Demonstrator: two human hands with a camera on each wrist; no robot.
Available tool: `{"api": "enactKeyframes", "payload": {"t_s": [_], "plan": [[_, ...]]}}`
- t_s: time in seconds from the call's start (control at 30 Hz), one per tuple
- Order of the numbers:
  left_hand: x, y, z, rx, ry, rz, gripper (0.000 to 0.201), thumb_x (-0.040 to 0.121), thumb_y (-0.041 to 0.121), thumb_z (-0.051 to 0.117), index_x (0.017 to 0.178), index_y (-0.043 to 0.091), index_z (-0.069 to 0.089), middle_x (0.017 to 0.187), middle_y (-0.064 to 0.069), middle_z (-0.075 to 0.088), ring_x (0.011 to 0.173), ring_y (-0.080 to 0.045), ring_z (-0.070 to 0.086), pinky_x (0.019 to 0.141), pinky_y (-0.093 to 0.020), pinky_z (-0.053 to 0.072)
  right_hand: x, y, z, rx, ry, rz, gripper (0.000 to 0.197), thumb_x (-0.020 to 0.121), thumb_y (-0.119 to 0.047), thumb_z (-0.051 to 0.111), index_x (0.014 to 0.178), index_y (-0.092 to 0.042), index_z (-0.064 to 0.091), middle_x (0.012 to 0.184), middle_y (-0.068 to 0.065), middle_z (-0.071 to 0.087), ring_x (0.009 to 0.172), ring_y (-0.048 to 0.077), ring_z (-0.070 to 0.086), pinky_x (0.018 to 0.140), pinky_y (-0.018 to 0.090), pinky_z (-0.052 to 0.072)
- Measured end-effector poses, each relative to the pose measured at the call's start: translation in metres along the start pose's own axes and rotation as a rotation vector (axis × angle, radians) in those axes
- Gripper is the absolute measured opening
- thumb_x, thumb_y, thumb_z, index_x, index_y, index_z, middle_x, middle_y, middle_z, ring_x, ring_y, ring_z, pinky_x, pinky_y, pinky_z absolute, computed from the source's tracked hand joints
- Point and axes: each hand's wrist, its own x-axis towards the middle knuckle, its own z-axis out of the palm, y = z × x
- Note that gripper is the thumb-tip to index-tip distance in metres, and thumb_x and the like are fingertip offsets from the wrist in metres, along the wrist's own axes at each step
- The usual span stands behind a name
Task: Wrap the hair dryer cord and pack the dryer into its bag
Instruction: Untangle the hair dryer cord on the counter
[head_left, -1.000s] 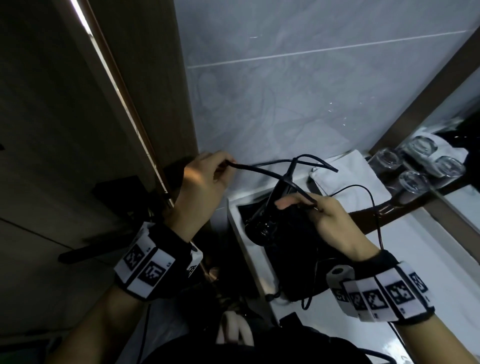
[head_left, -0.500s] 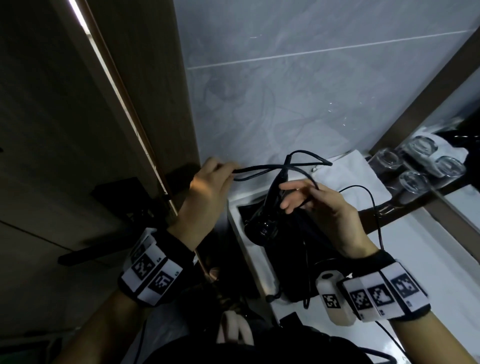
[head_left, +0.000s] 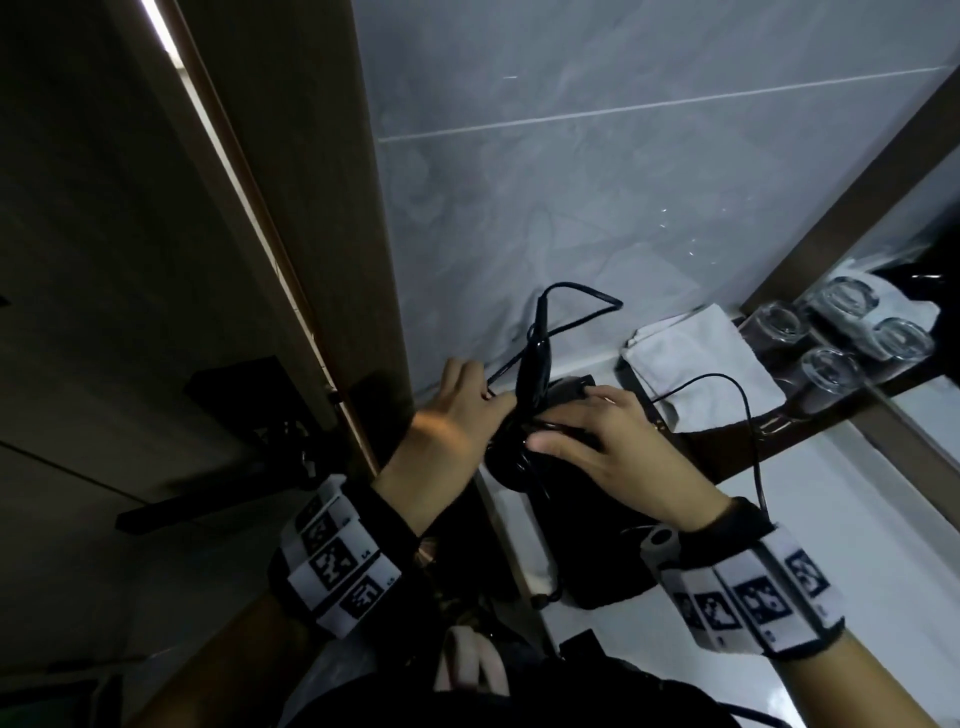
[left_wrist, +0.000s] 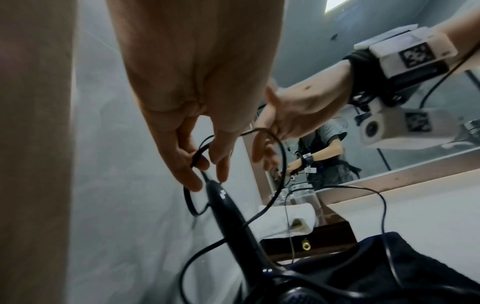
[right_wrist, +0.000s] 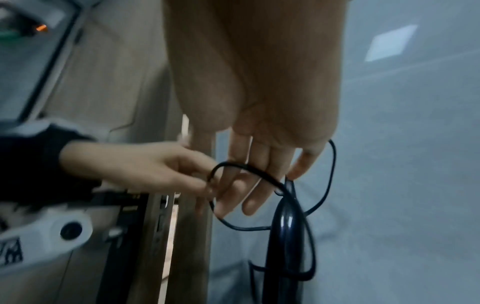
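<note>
The black hair dryer (head_left: 519, 457) stands on the black bag (head_left: 592, 540) with its handle (head_left: 537, 358) pointing up. Its black cord (head_left: 582, 296) loops around the handle's top. My left hand (head_left: 483, 400) pinches the cord (left_wrist: 198, 158) between thumb and fingers just beside the handle (left_wrist: 228, 209). My right hand (head_left: 566, 421) lies over the dryer's body with its fingers spread and nearly straight. In the right wrist view a loop of cord (right_wrist: 249, 167) crosses in front of those fingers (right_wrist: 259, 185), which do not curl round it. The plug is not visible.
The bag lies on a white counter (head_left: 857, 519) against a grey tiled wall. A folded white towel (head_left: 701, 364) and upturned glasses (head_left: 779, 327) stand behind it. A dark wooden box (left_wrist: 306, 242) sits by the towel. A wooden door frame (head_left: 311, 260) is at the left.
Both hands came down and together at the dryer. The left hand brought the cord to the handle, and the right hand let go of the cord and settled flat over the dryer's body.
</note>
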Motion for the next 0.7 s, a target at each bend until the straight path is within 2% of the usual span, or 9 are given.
{"api": "enactKeyframes", "payload": {"t_s": [0.03, 0.1, 0.17, 0.23, 0.37, 0.43, 0.5, 0.63, 0.7], "plan": [[0.0, 0.006, 0.001, -0.004, 0.0, 0.008, 0.037, 0.082, 0.0, 0.032, 0.107, 0.011, 0.057, 0.101, -0.011, 0.043, 0.104, -0.028, 0.041, 0.074, -0.03, 0.043, 0.003, 0.0, 0.005, -0.021, 0.035, -0.017, 0.028, 0.088, -0.041, 0.057, 0.1, -0.018, 0.069, 0.093, -0.004, 0.072, 0.09, 0.011, 0.062, 0.094, 0.024, 0.036], [0.0, 0.015, -0.002, -0.014, 0.014, 0.03, 0.035, 0.081, 0.001, 0.037, 0.109, 0.008, 0.057, 0.098, -0.013, 0.049, 0.1, -0.029, 0.047, 0.072, -0.034, 0.046, 0.005, -0.002, 0.013, 0.139, 0.05, 0.013, 0.01, 0.093, -0.025, 0.057, 0.09, -0.021, 0.065, 0.08, -0.002, 0.07, 0.075, 0.009, 0.061, 0.074, 0.019, 0.041], [-0.002, 0.019, -0.008, -0.038, 0.07, 0.059, 0.035, 0.078, 0.006, 0.038, 0.104, 0.006, 0.062, 0.088, -0.013, 0.055, 0.09, -0.03, 0.055, 0.064, -0.036, 0.051, 0.004, -0.002, 0.018, 0.282, 0.086, 0.031, 0.02, 0.096, -0.016, 0.051, 0.082, -0.023, 0.062, 0.066, -0.003, 0.065, 0.062, 0.003, 0.056, 0.065, 0.011, 0.04], [-0.002, 0.017, -0.011, -0.031, 0.118, 0.069, 0.028, 0.079, 0.006, 0.045, 0.1, 0.007, 0.063, 0.087, -0.011, 0.057, 0.087, -0.029, 0.057, 0.06, -0.037, 0.053, 0.002, -0.002, 0.016, 0.328, 0.154, 0.02, 0.022, 0.097, -0.011, 0.049, 0.083, -0.014, 0.065, 0.059, -0.005, 0.06, 0.056, 0.003, 0.052, 0.062, 0.01, 0.037], [0.01, 0.0, -0.001, -0.241, 0.073, -0.052, 0.028, 0.082, -0.006, 0.054, 0.108, 0.003, 0.061, 0.108, -0.016, 0.05, 0.103, -0.027, 0.047, 0.076, -0.035, 0.049, -0.004, 0.0, 0.009, 0.476, 0.199, -0.052, 0.024, 0.095, -0.002, 0.048, 0.081, -0.009, 0.065, 0.062, 0.0, 0.059, 0.061, 0.013, 0.053, 0.068, 0.02, 0.043], [0.016, -0.008, 0.003, -0.351, 0.099, -0.11, 0.032, 0.08, -0.012, 0.053, 0.108, 0.001, 0.063, 0.111, -0.019, 0.048, 0.101, -0.029, 0.048, 0.081, -0.034, 0.046, -0.008, 0.002, 0.005, 0.525, 0.212, -0.056, 0.024, 0.095, -0.001, 0.048, 0.081, -0.007, 0.066, 0.065, 0.004, 0.061, 0.065, 0.018, 0.055, 0.071, 0.025, 0.044], [0.022, -0.012, 0.004, -0.405, 0.123, -0.134, 0.036, 0.08, -0.017, 0.047, 0.108, -0.001, 0.063, 0.111, -0.021, 0.051, 0.097, -0.032, 0.053, 0.083, -0.034, 0.044, -0.01, 0.006, 0.003, 0.492, 0.187, -0.026, 0.023, 0.095, -0.002, 0.049, 0.083, -0.008, 0.068, 0.066, 0.006, 0.063, 0.068, 0.017, 0.056, 0.073, 0.023, 0.044], [0.031, -0.013, 0.005, -0.405, 0.181, -0.126, 0.034, 0.083, -0.017, 0.044, 0.109, -0.004, 0.063, 0.111, -0.023, 0.057, 0.098, -0.035, 0.057, 0.087, -0.035, 0.043, -0.013, 0.013, 0.011, 0.335, -0.091, 0.096, 0.02, 0.096, -0.007, 0.049, 0.106, -0.012, 0.067, 0.078, 0.007, 0.07, 0.073, 0.011, 0.061, 0.077, 0.013, 0.046], [0.031, -0.012, 0.005, -0.433, 0.199, -0.119, 0.033, 0.085, -0.015, 0.043, 0.108, -0.004, 0.064, 0.11, -0.023, 0.058, 0.098, -0.035, 0.057, 0.088, -0.039, 0.044, -0.013, 0.013, 0.017, 0.297, -0.177, 0.13, 0.029, 0.096, -0.008, 0.051, 0.124, -0.014, 0.057, 0.092, 0.005, 0.071, 0.089, 0.009, 0.064, 0.086, 0.014, 0.046]]}}
